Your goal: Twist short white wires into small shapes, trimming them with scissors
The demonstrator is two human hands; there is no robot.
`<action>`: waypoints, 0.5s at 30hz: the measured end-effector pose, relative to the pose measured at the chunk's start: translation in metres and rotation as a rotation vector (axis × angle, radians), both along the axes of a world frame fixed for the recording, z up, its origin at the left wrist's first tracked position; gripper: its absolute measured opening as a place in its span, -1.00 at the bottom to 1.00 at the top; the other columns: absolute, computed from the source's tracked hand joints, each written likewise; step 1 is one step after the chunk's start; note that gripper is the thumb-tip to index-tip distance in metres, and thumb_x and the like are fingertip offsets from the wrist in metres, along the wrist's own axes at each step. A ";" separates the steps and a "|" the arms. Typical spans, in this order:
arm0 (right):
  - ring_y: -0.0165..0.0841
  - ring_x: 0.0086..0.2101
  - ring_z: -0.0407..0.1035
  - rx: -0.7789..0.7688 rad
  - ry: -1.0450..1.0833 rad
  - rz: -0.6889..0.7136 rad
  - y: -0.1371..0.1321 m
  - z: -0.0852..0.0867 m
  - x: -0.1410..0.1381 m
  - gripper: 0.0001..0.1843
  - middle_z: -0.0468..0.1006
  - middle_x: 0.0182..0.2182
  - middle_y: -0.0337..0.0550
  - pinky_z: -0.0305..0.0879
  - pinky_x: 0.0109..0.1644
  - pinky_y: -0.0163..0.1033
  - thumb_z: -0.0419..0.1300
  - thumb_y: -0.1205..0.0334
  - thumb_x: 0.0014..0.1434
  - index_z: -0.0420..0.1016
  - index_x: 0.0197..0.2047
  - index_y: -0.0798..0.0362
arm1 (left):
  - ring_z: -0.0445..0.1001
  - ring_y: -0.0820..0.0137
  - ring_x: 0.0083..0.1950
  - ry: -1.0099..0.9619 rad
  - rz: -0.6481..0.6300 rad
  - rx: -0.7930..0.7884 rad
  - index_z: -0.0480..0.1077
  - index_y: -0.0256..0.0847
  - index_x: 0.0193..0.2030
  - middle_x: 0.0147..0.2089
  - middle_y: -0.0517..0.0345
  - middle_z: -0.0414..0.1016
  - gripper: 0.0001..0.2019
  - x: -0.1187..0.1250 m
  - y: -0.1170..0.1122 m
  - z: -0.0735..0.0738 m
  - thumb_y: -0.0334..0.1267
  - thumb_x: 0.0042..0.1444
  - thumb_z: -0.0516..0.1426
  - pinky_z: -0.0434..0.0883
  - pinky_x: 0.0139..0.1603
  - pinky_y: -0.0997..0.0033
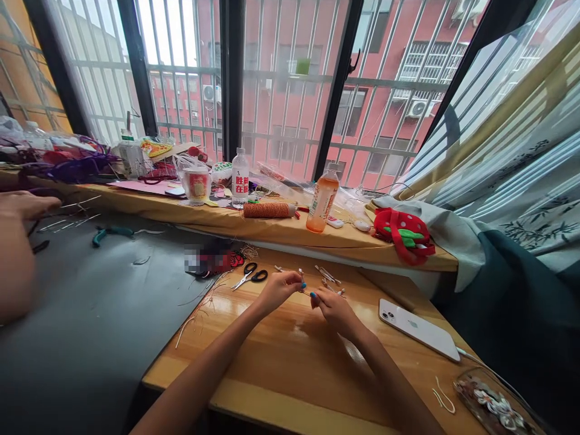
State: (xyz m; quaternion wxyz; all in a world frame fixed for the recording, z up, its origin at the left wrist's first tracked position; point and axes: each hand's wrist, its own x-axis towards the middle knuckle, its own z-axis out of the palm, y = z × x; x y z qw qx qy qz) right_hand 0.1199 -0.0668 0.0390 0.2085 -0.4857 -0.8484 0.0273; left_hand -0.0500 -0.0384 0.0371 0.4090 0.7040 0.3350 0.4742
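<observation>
Both my hands meet over the wooden table (290, 362). My left hand (281, 289) and my right hand (333, 307) are each pinched on a thin, short wire-like piece (308, 293) held between them; it is too small to name. Several similar small pieces (328, 277) lie just beyond my fingers. Black-handled scissors (249, 275) rest to the left of my left hand.
A white phone (419, 329) lies face down at right, a tray of small parts (492, 402) near the corner. On the sill stand an orange thread spool (267, 209), an orange drink bottle (322, 198), a water bottle (240, 177) and a strawberry pouch (403, 232). Another person's arm (16, 241) reaches in at left.
</observation>
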 end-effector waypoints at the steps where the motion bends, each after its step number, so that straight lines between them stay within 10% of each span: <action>1: -0.44 -0.50 0.31 0.043 -0.024 -0.032 0.000 -0.001 -0.001 -0.66 0.43 -0.50 -0.23 0.05 -0.53 -0.40 -0.17 0.23 0.19 0.33 -0.49 0.04 | 0.34 0.45 -0.43 -0.018 -0.014 -0.021 0.36 -0.28 -0.54 -0.51 0.17 0.39 -0.85 0.000 0.000 0.000 -0.22 -0.11 0.10 0.26 -0.36 0.52; 6: -0.42 -0.64 0.28 0.296 -0.116 -0.179 -0.001 -0.005 -0.003 -0.79 0.42 -0.59 -0.26 -0.15 -0.65 -0.37 -0.14 0.21 0.19 0.26 -0.24 0.03 | 0.37 0.44 -0.42 -0.098 -0.070 -0.104 0.34 -0.28 -0.52 -0.52 0.18 0.39 -0.87 0.001 0.004 -0.005 -0.24 -0.14 0.11 0.28 -0.35 0.51; 15: -0.48 -0.56 0.24 0.577 -0.327 0.046 -0.003 -0.004 -0.001 -0.82 0.36 -0.50 -0.23 -0.08 -0.55 -0.36 -0.08 0.22 0.17 0.30 -0.34 0.07 | 0.34 0.46 -0.46 -0.103 -0.037 -0.186 0.35 -0.29 -0.56 -0.56 0.18 0.41 -0.86 -0.002 0.009 -0.009 -0.24 -0.16 0.11 0.27 -0.36 0.50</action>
